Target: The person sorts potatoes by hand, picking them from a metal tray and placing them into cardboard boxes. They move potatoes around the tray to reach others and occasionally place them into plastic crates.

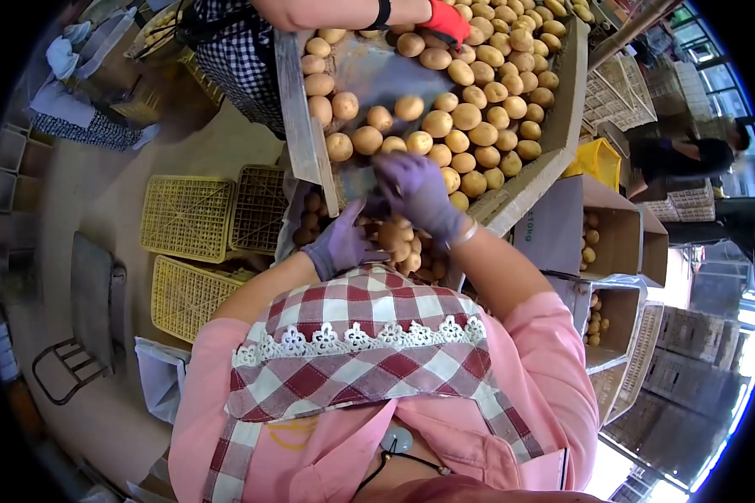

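Many round yellow-brown potatoes (pixel 482 134) lie on a metal sorting table with wooden sides (pixel 520 189). My right hand (pixel 419 189), in a purple glove, is over the table's near edge, its fingers curled down and blurred; what they may hold is hidden. Lower and to the left, my left hand (pixel 341 245), gloved too, is beside a pile of potatoes (pixel 403 251) below the table edge, with its fingers spread around the pile's left side. Whether it grips one of them is unclear.
Across the table a co-worker's red-gloved hand (pixel 449 23) touches the potatoes. Yellow crates (pixel 187 218) stand at left near a chair (pixel 92 293). Open cardboard boxes (pixel 554 222) with potatoes are at right. Another person (pixel 688 157) is at far right.
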Available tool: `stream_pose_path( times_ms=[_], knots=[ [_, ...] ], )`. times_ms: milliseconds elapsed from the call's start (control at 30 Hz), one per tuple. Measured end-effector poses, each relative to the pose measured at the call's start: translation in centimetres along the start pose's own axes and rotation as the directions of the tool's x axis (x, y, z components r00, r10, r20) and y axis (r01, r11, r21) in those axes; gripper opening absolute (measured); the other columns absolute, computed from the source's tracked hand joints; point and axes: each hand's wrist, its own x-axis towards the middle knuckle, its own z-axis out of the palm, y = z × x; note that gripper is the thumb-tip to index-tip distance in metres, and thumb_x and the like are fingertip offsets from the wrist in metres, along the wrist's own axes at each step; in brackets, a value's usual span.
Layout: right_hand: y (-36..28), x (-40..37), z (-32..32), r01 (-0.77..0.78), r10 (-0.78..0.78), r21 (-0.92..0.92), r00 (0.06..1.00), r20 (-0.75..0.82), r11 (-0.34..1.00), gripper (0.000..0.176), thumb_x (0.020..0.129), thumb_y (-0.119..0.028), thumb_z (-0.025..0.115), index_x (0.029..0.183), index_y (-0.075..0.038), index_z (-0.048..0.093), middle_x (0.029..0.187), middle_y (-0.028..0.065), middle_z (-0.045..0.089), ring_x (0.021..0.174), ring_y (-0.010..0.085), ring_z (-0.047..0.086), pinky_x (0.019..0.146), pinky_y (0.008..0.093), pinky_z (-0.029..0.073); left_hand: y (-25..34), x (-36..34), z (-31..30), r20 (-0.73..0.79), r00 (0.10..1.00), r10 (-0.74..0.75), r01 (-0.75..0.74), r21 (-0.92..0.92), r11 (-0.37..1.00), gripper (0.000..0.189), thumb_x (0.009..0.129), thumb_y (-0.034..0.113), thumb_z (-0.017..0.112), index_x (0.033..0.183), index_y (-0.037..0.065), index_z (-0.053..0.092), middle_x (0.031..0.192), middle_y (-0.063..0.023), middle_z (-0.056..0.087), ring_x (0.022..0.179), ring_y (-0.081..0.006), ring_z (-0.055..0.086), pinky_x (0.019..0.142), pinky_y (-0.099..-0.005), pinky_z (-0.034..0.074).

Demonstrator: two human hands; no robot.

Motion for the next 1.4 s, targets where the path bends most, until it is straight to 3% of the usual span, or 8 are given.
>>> stream_pose_path(
  times_ms=[467,667,767,900,967,1100,1200,1400],
  knots=[
    [2.7,11.5,2.1,-0.291,0.386,-0.26,0.778,0.495,0.92,0.051,0.075,-0.023,0.06,0.125,-0.019,0.053,0.113,0.0149,0.061,0.109,0.0286,0.058,0.087,0.0404,0.05,1.4,3.8,4.9,-0.181,0.983,0.011,-0.045,-0.185,0.982,0.068,0.088,0.066,0.035,0.14,0.024,0.026,0.142,-0.0112,0.029,0.121,-0.0396,0.043,0.097,-0.0568,0.041],
    [6.9,7.5,2.1,-0.344,0.373,0.684,0.921,0.113,0.643,0.034,0.081,-0.02,0.065,0.111,-0.004,0.062,0.098,0.0093,0.066,0.091,0.0166,0.062,0.082,0.0274,0.05,1.2,2.3,5.5,-0.147,0.984,0.104,-0.117,-0.082,0.99,0.075,0.087,0.066,0.037,0.142,0.016,0.022,0.144,-0.0175,0.026,0.125,-0.0454,0.037,0.102,-0.0553,0.037],
    [4.4,0.8,-5.9,-0.269,0.477,0.554,0.836,-0.272,0.788,0.028,0.085,-0.01,0.064,0.111,-0.001,0.062,0.104,0.0109,0.065,0.096,0.0176,0.061,0.086,0.0285,0.047,1.4,3.8,2.8,-0.088,0.996,-0.008,-0.012,-0.222,0.975,0.09,0.082,0.068,0.047,0.145,0.014,0.013,0.145,-0.0245,0.02,0.128,-0.0507,0.028,0.106,-0.0515,0.034],
    [4.1,-16.2,-16.4,-0.481,0.757,0.6,0.256,-0.602,0.64,0.024,0.09,-0.014,0.06,0.108,0.001,0.062,0.105,0.0123,0.064,0.098,0.0217,0.059,0.091,0.0326,0.047,1.3,3.9,3.5,-0.245,0.969,-0.039,-0.019,-0.233,0.972,0.102,0.077,0.072,0.052,0.146,0.014,0.005,0.143,-0.0277,0.02,0.125,-0.0516,0.032,0.103,-0.0505,0.038],
    [3.4,-29.9,-21.4,-0.737,0.445,0.207,0.14,-0.885,0.644,0.027,0.093,-0.014,0.055,0.114,0.002,0.059,0.108,0.015,0.063,0.097,0.0225,0.059,0.091,0.0337,0.049,1.1,3.2,3.8,-0.184,0.982,0.035,-0.057,-0.115,0.992,0.101,0.078,0.072,0.05,0.145,0.013,0.004,0.142,-0.0275,0.022,0.124,-0.0497,0.035,0.101,-0.0492,0.042],
    [-7.1,-46.8,-25.5,-0.782,0.35,0.621,-0.568,-0.745,0.056,0.041,0.093,-0.006,0.048,0.131,0.006,0.042,0.129,0.0211,0.05,0.106,0.0271,0.057,0.098,0.0371,0.044,1.3,3.9,4.0,-0.152,0.987,-0.052,0.031,-0.136,0.99,0.098,0.08,0.072,0.048,0.145,0.012,0.005,0.14,-0.0269,0.025,0.122,-0.0466,0.039,0.097,-0.0478,0.046],
    [-6.2,-43.9,-23.6,-0.721,0.48,0.629,-0.459,-0.748,0.291,0.047,0.088,0.005,0.046,0.134,0.003,0.038,0.131,0.0226,0.047,0.114,0.0279,0.052,0.101,0.0373,0.04,1.0,5.0,5.0,-0.173,0.983,-0.061,0.024,-0.208,0.978,0.096,0.08,0.072,0.048,0.146,0.017,0.006,0.145,-0.0216,0.022,0.125,-0.0498,0.036,0.1,-0.0505,0.042],
    [-2.7,-11.7,-10.1,-0.365,0.327,-0.294,0.929,-0.173,0.883,0.039,0.073,-0.019,0.069,0.109,-0.009,0.058,0.098,0.0114,0.063,0.086,0.0299,0.062,0.076,0.0405,0.051,-0.3,5.5,8.3,-0.273,0.962,-0.023,-0.072,-0.333,0.94,0.102,0.077,0.071,0.053,0.146,0.011,0.008,0.147,-0.0218,0.02,0.134,-0.0434,0.025,0.112,-0.0493,0.024]
  ],
)
